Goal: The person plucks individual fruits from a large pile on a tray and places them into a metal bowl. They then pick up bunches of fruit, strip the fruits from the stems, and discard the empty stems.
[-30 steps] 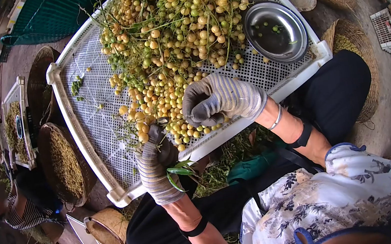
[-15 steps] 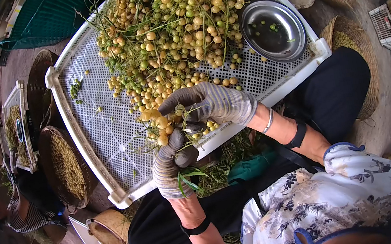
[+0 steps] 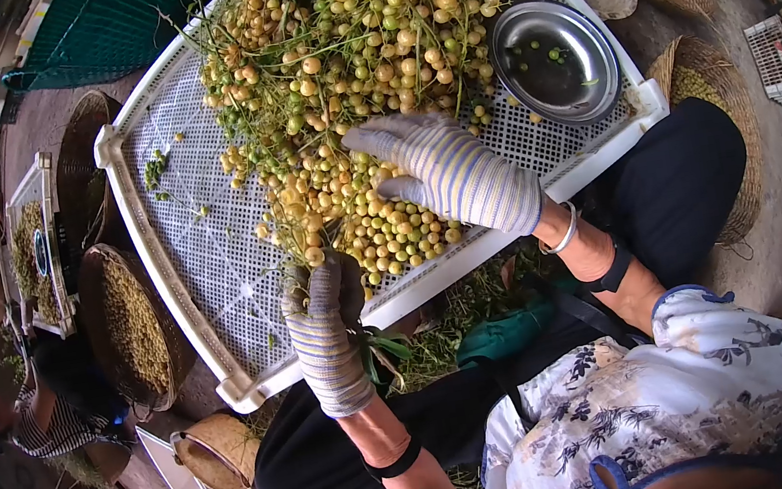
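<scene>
My right hand point(image 3: 451, 173), in a striped knit glove, is over the loose fruits with thumb and fingers apart and nothing in it. Beneath it lie loose small round yellow-green fruits point(image 3: 399, 233). At the front edge of the white perforated tray point(image 3: 217, 301), my left hand point(image 3: 325, 330), also gloved, has its fingers closed on a fruit sprig point(image 3: 307, 235); the gripped stems are mostly hidden. A large heap of fruits on green stems point(image 3: 352, 48) covers the tray's far part. Green leaves point(image 3: 381, 349) hang beside the left hand.
A steel bowl point(image 3: 556, 63) with a few green fruits stands at the tray's right. Wicker baskets point(image 3: 136, 333) of fruit flank the tray. Stripped stems point(image 3: 436, 344) lie below its near edge. Another person point(image 3: 58, 416) sits at far left beside a similar tray point(image 3: 34, 257).
My right hand has moved up and right, away from the left, and its fingers have opened. The left hand has shifted slightly left with the sprig. Loose fruits beneath are now exposed.
</scene>
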### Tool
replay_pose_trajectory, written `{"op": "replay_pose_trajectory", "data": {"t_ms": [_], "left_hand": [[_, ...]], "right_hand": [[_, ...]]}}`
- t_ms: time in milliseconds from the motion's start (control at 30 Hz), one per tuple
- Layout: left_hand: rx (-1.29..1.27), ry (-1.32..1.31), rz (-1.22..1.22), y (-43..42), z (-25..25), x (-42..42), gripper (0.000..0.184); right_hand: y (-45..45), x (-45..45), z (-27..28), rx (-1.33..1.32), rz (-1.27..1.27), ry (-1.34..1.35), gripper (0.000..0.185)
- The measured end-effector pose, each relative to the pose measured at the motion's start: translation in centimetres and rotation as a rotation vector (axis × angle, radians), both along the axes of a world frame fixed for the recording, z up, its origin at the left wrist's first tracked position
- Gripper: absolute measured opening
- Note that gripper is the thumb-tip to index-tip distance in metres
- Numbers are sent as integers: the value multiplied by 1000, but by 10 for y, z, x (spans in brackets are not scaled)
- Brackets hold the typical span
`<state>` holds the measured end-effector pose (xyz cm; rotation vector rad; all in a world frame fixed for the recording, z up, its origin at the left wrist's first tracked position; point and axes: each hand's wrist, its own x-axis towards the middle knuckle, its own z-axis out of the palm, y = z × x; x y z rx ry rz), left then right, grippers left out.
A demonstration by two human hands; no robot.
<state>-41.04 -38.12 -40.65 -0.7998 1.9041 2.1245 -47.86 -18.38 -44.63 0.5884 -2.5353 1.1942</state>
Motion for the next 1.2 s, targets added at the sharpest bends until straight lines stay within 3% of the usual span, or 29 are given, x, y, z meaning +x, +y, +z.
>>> {"op": "replay_pose_trajectory", "data": {"t_ms": [67,100,200,233,333,367,467,533,733,767,867,933,1000,1033,1133,1200], "left_hand": [[-57,21,10,-4,-4,-3,29],[59,50,58,2,-2,-1,28],[-2,139,93,19,-1,-3,29],[-57,151,-20,12,-9,0,31],[-70,25,49,30,-10,7,38],[-174,60,-51,26,-12,8,38],[-130,44,-261,17,-8,9,33],[-138,53,-177,24,-16,15,29],[-153,46,-348,20,-11,9,26],[-119,15,-394,19,-7,5,26],[29,-24,-331,22,5,0,25],[131,-9,-182,23,-4,4,21],[100,-7,-117,23,-12,7,29],[56,5,-129,21,-17,7,30],[-92,36,-160,22,-19,8,33],[-248,85,-223,19,-33,13,33]], "right_hand": [[10,-4,6,18,-35,141,27],[14,-4,10,-105,-32,109,22],[7,1,26,-209,83,41,16],[-1,4,27,-273,147,-8,15],[-19,16,15,-36,121,98,26],[-21,16,8,-63,144,83,28],[-11,9,-1,-71,290,-150,28],[-8,9,0,-1,307,-131,32],[4,5,-4,-12,380,-185,39],[4,5,-5,-35,333,-17,39],[0,5,0,-304,352,-536,34],[1,4,-2,-484,322,-620,26],[0,4,-8,-599,313,-630,23],[1,5,-9,-568,322,-658,26],[-1,5,-6,-273,403,-221,33],[-4,7,-1,-177,375,-241,31]]}}
